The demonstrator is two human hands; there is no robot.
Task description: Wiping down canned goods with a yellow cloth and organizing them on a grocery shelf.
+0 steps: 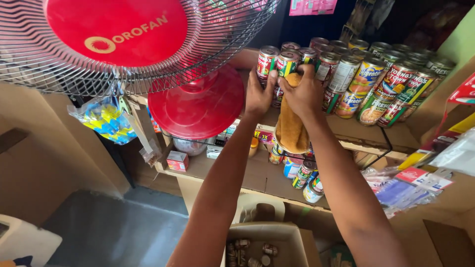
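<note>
A tin (286,66) on the upper shelf (368,133) is clasped by the left hand (260,94), fingers curled round it. The right hand (303,91) presses an orange cloth (291,126) to it, fingers closed on the cloth. Risk: neighbouring stacked tins (376,84) stand touching; a sideways push could topple them off the edge.

My right hand (303,91) presses a soft, matt orange cloth (291,126) with a slightly nubbly weave against a metal can (286,64) wrapped in a glossy paper label, while my left hand (261,94) steadies the neighbouring can (267,62), its bare steel lid dull and ridged. The shelf (356,131) is lined with matt brown cardboard, rough at the edges. The fan (114,39) has a shiny red plastic hub and thin, bright wire grille. Below, a cardboard box (269,240) looks dry and papery.
</note>
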